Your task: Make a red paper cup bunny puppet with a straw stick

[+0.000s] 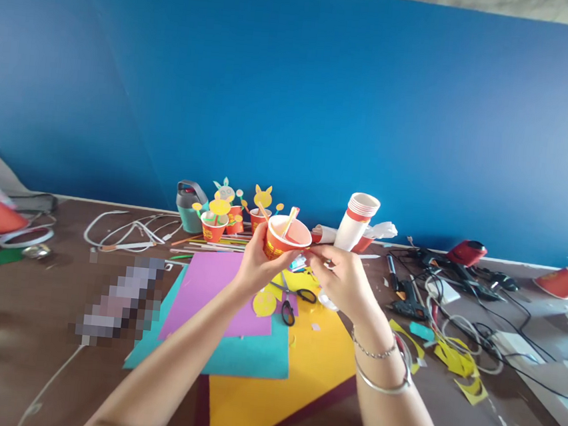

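Observation:
My left hand (258, 259) is wrapped round a red paper cup (285, 245), held up and tilted so its white inside faces me. A pale stick (290, 222) stands inside the cup, and an orange one (263, 211) pokes out at its left. Close to the cup's right side, my right hand (342, 277) has thumb and fingers pinched together; what they hold, if anything, is too small to make out. Below the hands lie black-handled scissors (288, 307) and a yellow paper disc with a drawn face (264, 303).
Purple (206, 292), teal (250, 359) and yellow paper sheets (287, 387) overlap on the brown table. Behind stand cups with paper animal figures (213, 228), a bottle (189, 205) and stacked paper cups (356, 223). Glue guns (409, 302), cables and yellow scraps (455, 357) lie right.

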The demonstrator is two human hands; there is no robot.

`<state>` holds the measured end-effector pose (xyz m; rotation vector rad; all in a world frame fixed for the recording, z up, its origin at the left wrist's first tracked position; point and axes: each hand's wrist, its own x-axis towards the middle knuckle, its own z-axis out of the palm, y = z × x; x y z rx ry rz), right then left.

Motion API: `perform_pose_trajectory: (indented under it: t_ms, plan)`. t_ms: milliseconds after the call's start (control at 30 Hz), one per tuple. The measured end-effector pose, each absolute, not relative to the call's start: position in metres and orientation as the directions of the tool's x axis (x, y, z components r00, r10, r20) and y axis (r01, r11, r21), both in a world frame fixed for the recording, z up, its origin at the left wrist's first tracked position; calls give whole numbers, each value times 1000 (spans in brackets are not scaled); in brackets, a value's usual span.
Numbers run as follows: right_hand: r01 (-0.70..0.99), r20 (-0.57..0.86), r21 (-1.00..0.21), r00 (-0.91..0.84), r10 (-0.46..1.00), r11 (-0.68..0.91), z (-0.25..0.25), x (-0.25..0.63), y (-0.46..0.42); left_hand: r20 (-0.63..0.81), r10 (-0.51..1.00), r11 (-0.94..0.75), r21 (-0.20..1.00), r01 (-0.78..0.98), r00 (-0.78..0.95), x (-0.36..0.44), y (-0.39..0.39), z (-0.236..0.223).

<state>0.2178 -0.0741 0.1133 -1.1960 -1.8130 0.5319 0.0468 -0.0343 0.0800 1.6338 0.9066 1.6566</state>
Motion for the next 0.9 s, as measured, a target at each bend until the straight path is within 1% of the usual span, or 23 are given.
perform_pose_trajectory:
  t_ms: [67,133,267,400,500,600,733,800,900]
  plan:
    - [582,432,-673,-193,881,457,116,220,-78,581,813,-581,814,23,-33,42,-30,79]
    - [592,418,-660,-223,881,463,118,224,-80,599,801,-599,801,3,-3,38,-26,78]
    - [532,408,-709,-225,885,463,121,228,-79,600,795,-598,800,-47,90,35,-25,75]
    - [475,392,-777,-146,908,412,122,231,-77,567,819,-565,824,-49,93,41,-29,72]
    - [390,433,-822,-47,900,415,124,232,-76,540,837,-538,842,-47,89,46,-32,69]
    - [354,478,-825,20,878,440,125,233,-74,542,824,-549,836,-3,166,48,-35,65]
    - [343,506,-799,-62,861,494,122,232,-69,561,772,-605,794,70,299,50,-38,61]
    - [356,548,-773,-43,836,525,118,228,-66,564,769,-616,780,114,301,52,-40,59]
    - [429,616,-719,29,788,546,114,222,-64,561,786,-611,770,184,259,57,-42,55]
